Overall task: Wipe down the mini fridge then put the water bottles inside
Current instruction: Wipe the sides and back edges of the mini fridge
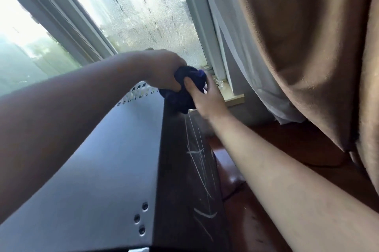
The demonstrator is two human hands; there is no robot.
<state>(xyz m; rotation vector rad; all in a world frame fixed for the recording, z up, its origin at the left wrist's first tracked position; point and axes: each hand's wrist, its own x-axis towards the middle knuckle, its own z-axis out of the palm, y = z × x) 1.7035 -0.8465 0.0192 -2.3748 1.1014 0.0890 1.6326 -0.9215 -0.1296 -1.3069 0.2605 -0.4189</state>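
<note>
Step in hand, as judged from the frame: wiping the outside of the mini fridge [86, 169], at its far top corner. The fridge fills the lower left and centre of the frame, seen from above. Its flat dark top runs toward the window [131, 12] in the upper left, and its scratched side panel drops away at centre.

Both hands meet at centre frame on a dark blue cloth [185, 92]. The left hand [162, 69] is clenched over the top of the bunched cloth. The right hand [205, 96] grasps the same cloth from the side, thumb pressed into the fabric. The cloth lies against the fridge's top right edge, just beside the window sill [233, 98].

A brown curtain [307, 46] and a white sheer curtain [231, 55] hang in the upper right, near the hands.

No water bottles are visible, and the fridge door is out of view.

The next move likely calls for one hand to take the cloth alone and draw it along the scratched side panel toward the lower part of the frame, with steady pressure. Loading the bottles cannot begin until wiping ends.
</note>
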